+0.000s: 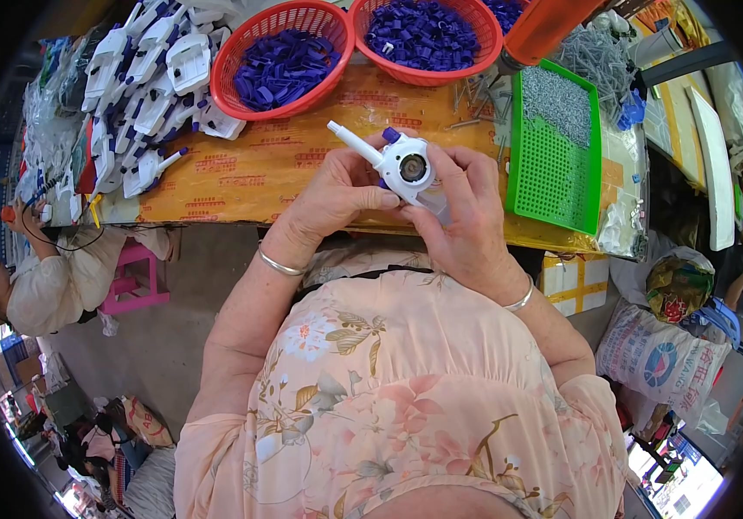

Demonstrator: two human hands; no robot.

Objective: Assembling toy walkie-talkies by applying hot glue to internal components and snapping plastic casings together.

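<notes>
Above the table's near edge I hold a white plastic housing (pixel 395 169) between both hands. It has a round body with a dark circular opening, a white tube pointing up to the left, and purple pieces at its side. My left hand (pixel 342 190) is closed around its left side, with the thumb along the lower edge. My right hand (pixel 465 208) grips the right side, its thumb and fingers by a clear or white lower part. Both hands partly hide the housing, and I cannot make out what the lower part is.
Two red baskets (pixel 222 65) of small purple parts stand at the back. A green tray (pixel 553 216) of small metal pieces lies right, near loose screws (pixel 601 65) and an orange post (pixel 544 35). Similar white housings (pixel 151 108) are heaped left. Another person (pixel 51 285) sits far left.
</notes>
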